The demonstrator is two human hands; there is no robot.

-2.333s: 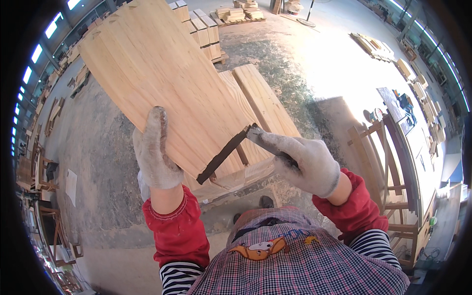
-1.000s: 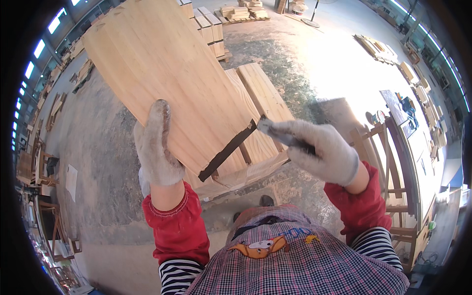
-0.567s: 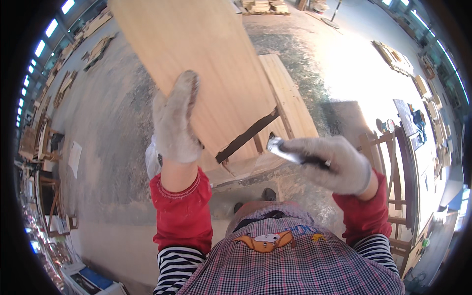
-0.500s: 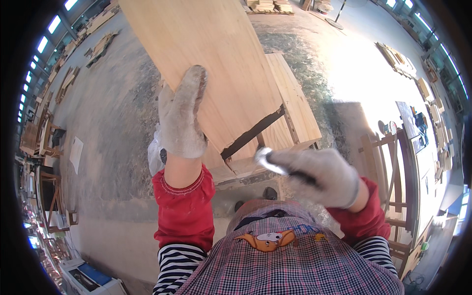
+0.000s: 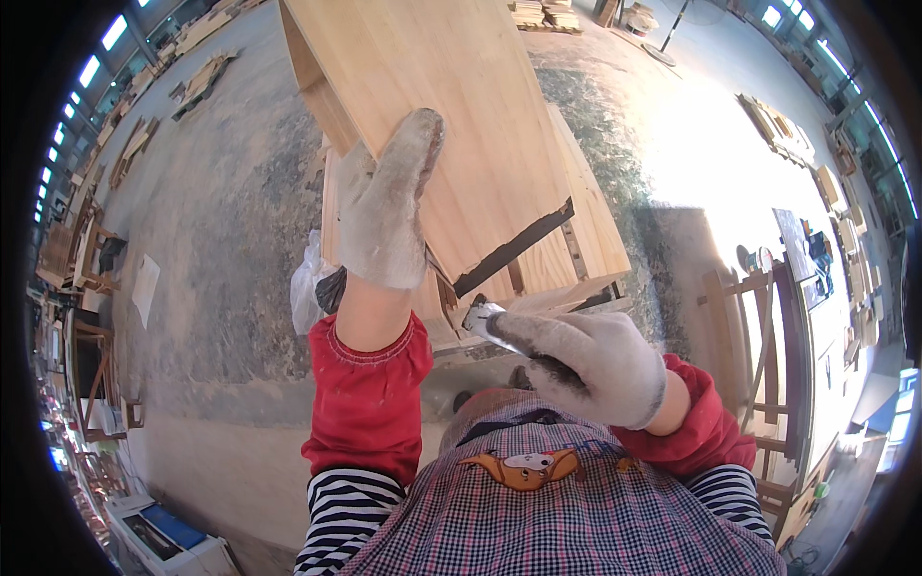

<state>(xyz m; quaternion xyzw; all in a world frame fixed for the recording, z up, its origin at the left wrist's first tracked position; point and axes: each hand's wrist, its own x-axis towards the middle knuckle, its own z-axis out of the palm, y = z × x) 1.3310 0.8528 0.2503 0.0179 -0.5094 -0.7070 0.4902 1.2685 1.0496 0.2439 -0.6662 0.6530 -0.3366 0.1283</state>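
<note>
The left hand (image 5: 384,206), in a worn pale glove, reaches forward with its forearm nearly straight out from a red sleeve; its fingers lie flat and together, palm down on the face of a wide pale board (image 5: 451,115) that tilts up and away from the person. It presses the board rather than gripping it. The right hand (image 5: 586,360), gloved the same way, is drawn back close to the chest with the wrist bent inward, fingers curled tight around the handle of a scraper (image 5: 480,317) whose small metal blade sticks out past the knuckles toward the board's near edge, close to it but apart from it. That near edge shows a dark strip (image 5: 514,250) running slantwise (whether it is a shadow, a groove or a stain cannot be told). The board rests on a low wooden frame (image 5: 586,240). Just left of the left forearm, a crumpled clear plastic bag (image 5: 307,288) lies by the frame. Farther left on the grey floor lies a flat white sheet (image 5: 146,286). At the lower left stands a white box with a blue lining (image 5: 178,542).
</note>
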